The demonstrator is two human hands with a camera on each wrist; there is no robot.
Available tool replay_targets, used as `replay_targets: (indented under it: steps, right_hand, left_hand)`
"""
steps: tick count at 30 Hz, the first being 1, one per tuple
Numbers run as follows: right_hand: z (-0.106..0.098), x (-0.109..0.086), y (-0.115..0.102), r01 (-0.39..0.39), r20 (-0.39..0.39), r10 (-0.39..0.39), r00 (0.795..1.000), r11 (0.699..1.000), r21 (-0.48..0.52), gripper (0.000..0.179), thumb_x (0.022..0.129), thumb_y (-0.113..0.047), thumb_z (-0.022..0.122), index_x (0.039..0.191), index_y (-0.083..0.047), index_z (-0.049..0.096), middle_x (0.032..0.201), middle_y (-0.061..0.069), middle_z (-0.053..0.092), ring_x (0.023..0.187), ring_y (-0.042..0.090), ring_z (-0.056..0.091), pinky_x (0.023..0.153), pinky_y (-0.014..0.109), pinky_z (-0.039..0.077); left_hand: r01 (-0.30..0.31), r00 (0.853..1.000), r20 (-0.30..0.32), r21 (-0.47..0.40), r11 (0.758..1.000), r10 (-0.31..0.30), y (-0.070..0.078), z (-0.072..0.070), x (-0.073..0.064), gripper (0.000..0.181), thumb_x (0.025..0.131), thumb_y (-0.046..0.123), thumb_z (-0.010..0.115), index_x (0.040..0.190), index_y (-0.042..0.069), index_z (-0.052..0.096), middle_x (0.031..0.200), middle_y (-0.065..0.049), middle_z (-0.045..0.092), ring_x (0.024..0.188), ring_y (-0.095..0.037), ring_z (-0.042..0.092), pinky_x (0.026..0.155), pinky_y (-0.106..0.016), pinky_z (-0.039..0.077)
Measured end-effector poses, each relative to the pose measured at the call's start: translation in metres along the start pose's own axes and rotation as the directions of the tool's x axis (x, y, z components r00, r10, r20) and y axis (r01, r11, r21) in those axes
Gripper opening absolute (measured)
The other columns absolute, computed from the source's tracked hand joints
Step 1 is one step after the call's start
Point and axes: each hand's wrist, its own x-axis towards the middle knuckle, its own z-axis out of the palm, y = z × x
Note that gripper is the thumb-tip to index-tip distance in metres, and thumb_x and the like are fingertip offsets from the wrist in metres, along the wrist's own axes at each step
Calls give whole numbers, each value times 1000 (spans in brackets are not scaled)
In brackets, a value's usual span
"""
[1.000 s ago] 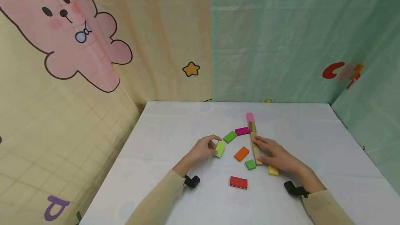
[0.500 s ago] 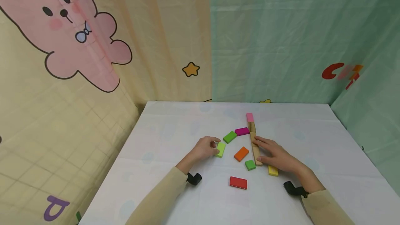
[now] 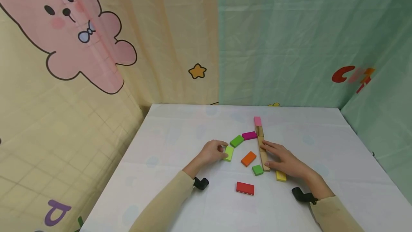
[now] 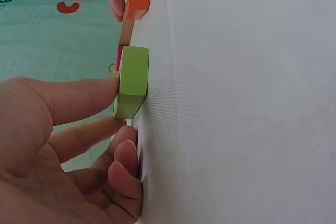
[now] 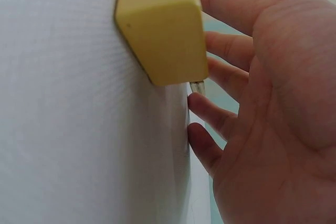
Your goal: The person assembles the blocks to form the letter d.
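My left hand (image 3: 210, 152) pinches a lime-green block (image 4: 135, 72) by its edge between thumb and forefinger, low over the white table. Just beyond it lies a green block (image 3: 236, 141), which leads to a magenta block (image 3: 249, 136) set against a row of plain wooden blocks (image 3: 261, 145). A pink block (image 3: 258, 121) tops the far end of that row. With fingers spread and relaxed, my right hand (image 3: 286, 158) rests its fingertips and thumb along the row's right side. A yellow block (image 5: 163, 30) lies close to its thumb, partly hidden by the hand in the head view.
Left of the wooden row lie an orange block (image 3: 249, 159) and a small green block (image 3: 257, 170). Nearer the person is a red block (image 3: 245, 188) with white dots on its side. Printed curtains (image 3: 283, 46) hang behind the table (image 3: 180, 128).
My left hand has shifted slightly right with the lime-green block, bringing it closer beneath the green block's near end. The right hand and the other blocks have stayed in place.
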Motion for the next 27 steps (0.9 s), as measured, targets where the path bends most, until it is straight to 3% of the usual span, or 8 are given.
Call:
replay_targets:
  steps: [8, 27]
  right_hand:
    - [1, 2, 1, 4, -2, -4, 1000, 1000, -8, 73, 94, -44, 69, 155, -15, 42, 162, 11, 29, 144, 41, 27, 105, 71, 29]
    - [0, 2, 0, -8, 4, 8, 1000, 1000, -8, 73, 93, -44, 70, 155, -15, 42, 162, 10, 29, 144, 39, 26, 106, 70, 29]
  left_hand:
    - [7, 1000, -22, -7, 1000, -7, 0, 1, 1, 42, 88, 20, 80, 126, 8, 70, 82, -1, 59, 72, -14, 52, 61, -26, 41]
    - [6, 999, -38, -17, 1000, -6, 1, 2, 2, 38, 87, 23, 80, 122, 13, 71, 80, 0, 60, 68, -14, 53, 59, -27, 42]
